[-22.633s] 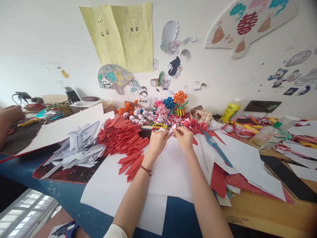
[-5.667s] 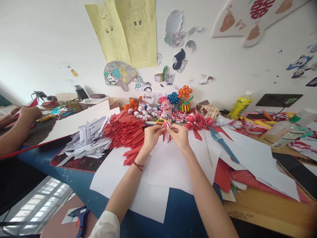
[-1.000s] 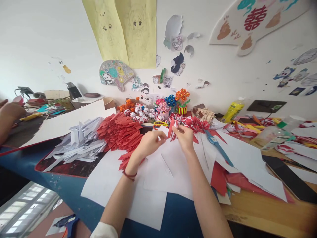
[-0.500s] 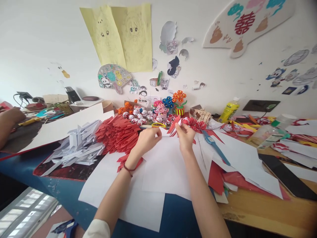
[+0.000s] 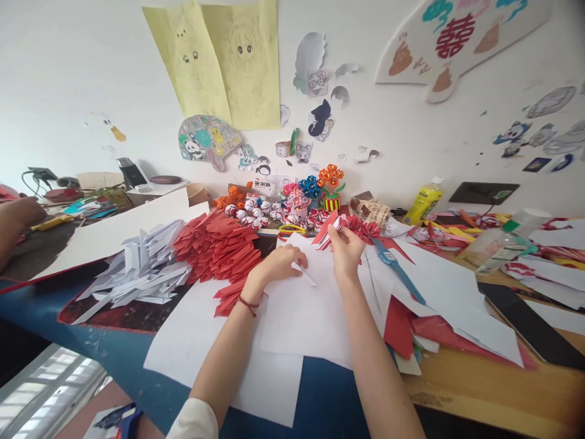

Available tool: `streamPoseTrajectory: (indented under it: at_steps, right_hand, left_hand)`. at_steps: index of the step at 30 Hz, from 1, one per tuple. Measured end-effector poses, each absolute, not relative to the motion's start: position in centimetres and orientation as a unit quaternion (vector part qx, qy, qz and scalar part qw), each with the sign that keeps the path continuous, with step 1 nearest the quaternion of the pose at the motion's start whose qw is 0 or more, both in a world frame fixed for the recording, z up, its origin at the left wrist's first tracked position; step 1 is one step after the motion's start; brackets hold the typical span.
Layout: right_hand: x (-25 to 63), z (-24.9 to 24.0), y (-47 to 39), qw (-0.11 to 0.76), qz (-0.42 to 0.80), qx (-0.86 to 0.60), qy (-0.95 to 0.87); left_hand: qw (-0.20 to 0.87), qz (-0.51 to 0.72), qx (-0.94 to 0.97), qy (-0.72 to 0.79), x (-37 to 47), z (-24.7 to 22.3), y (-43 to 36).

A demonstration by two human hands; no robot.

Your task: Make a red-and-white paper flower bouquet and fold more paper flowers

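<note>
My right hand [image 5: 347,250] pinches a small stack of red and white folded paper pieces [image 5: 325,235] over the white sheets. Lower and to its left, my left hand [image 5: 284,267] has its fingers curled around a white folded paper piece [image 5: 305,275], which points down to the right. White paper sheets [image 5: 297,323] lie under both hands. Left of my left hand is a heap of red folded paper pieces [image 5: 214,247]. Farther left, a heap of white folded paper pieces [image 5: 137,268] rests on a dark red-edged mat [image 5: 107,314].
Red-and-white paper balls [image 5: 260,213] and a striped pot of orange flowers [image 5: 331,201] stand along the wall. To the right lie a blue watch [image 5: 400,271], a black phone [image 5: 532,323], a clear bottle [image 5: 503,250] and a yellow bottle [image 5: 423,201]. Another person's arm [image 5: 18,225] shows at far left.
My left hand has come slightly down and to the right, and a white folded paper piece now shows in its fingers. My right hand stays nearly in place, still holding the stack.
</note>
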State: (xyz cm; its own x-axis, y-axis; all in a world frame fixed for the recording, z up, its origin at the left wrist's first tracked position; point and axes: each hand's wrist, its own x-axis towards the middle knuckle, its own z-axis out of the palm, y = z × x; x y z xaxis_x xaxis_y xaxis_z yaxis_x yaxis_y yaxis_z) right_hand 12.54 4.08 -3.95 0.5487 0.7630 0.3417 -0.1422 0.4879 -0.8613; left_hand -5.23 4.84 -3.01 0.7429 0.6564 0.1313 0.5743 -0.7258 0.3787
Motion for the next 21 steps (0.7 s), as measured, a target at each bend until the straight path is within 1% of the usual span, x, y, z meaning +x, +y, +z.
streamPoseTrajectory:
  at_steps: [3,6,11,16,18,21]
  right_hand:
    - [12.5,-4.1,4.0,0.771,0.283,-0.417,-0.389]
    - [12.6,-4.2,4.0,0.767,0.274,-0.422,-0.398]
    - [12.7,-4.4,4.1,0.763,0.262,-0.436,-0.399]
    - [12.8,-4.2,4.0,0.77,0.24,-0.451,-0.383]
    - [12.5,-3.9,3.8,0.761,0.248,-0.451,-0.394]
    - [11.8,-3.6,3.3,0.727,0.282,-0.445,-0.44]
  left_hand:
    - [0.13,0.1,0.926,0.34,-4.7,-3.5,4.8]
    - [0.133,0.111,0.92,0.352,-4.4,-3.7,4.8]
    - [0.179,0.176,0.888,0.386,-4.5,-4.3,5.4]
    - [0.195,0.269,0.833,0.443,-4.9,-4.5,6.5]
    - [0.261,0.347,0.784,0.444,-4.8,-4.2,6.6]
    - [0.444,0.472,0.659,0.382,-4.4,-3.8,6.3]
